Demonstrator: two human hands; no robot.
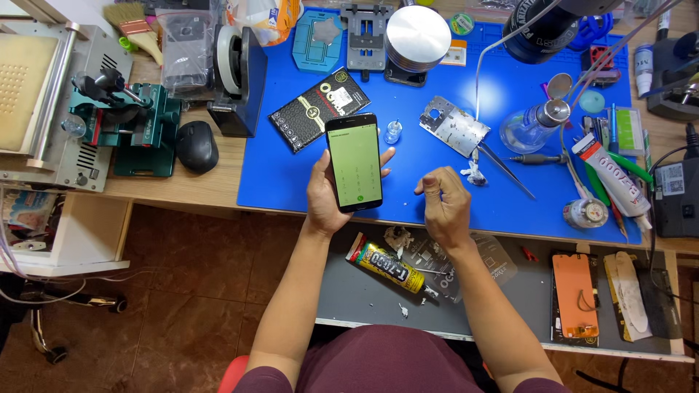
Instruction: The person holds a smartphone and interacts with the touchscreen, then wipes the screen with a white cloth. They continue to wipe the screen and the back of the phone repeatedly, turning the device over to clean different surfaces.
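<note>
— What sort of place is this?

— A wooden workbench with a blue work mat (pixel 451 182) laid over it, brown tiled floor below, and an open grey drawer (pixel 364 298) pulled out toward the person.

— And the phone?

— The smartphone (pixel 354 161) is over the near edge of the mat, screen up and lit pale green. The left hand (pixel 329 195) grips it from below and behind, fingers wrapped around its sides, fingertips showing at its right edge.

— The other hand?

— The right hand (pixel 444 204) hovers just right of the phone, apart from it, fingers curled in toward the thumb. Whether anything is pinched between them I cannot tell.

— What lies around the phone?

— Just beyond its top edge is a black flat package (pixel 319 109) and a small clear vial (pixel 393 132). Further right of the phone lie a bare metal phone frame (pixel 453 126), tweezers (pixel 504 167) and a clear bottle with a metal cap (pixel 534 125). Below the phone, in the drawer, sits a yellow-and-black glue tube (pixel 388 266), and well to its right an orange screen panel (pixel 574 294). Left of the phone, off the mat, is a black mouse (pixel 196 146) and a green clamp jig (pixel 138 124).
</note>
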